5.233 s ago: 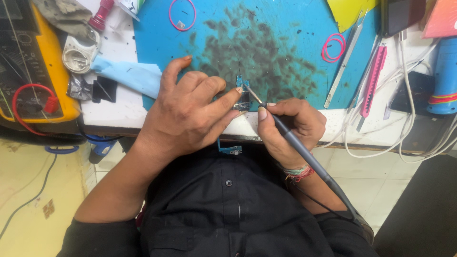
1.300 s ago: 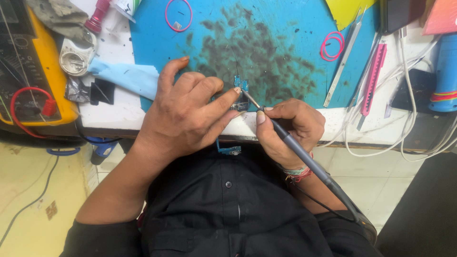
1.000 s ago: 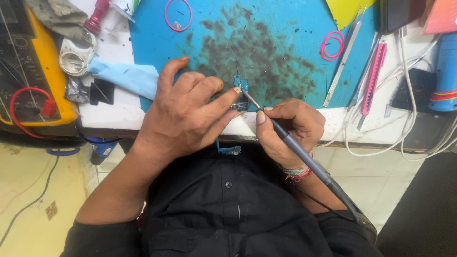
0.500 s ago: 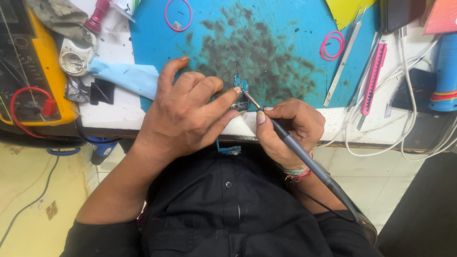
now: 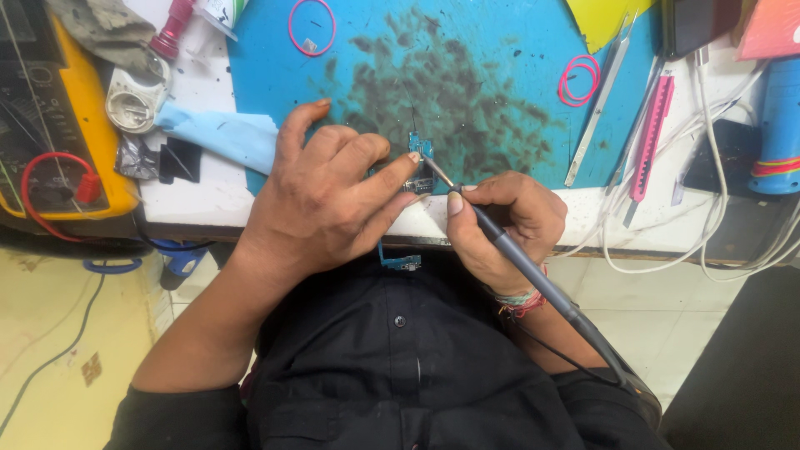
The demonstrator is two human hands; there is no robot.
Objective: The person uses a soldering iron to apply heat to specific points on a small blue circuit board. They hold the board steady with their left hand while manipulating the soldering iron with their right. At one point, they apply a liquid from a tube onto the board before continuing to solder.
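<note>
The left hand covered most of the small circuit board, so only its blue upper edge showed and its grip on the part could not be made out. The soldering iron ran out of sight under the right hand, and its tip was too small to tell whether it touched the board. The yellow meter was cut off by the left edge, the blue cylinder by the right.

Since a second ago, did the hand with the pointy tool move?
No. The right hand stays by the mat's near edge, the soldering iron tip still at the small board.
</note>
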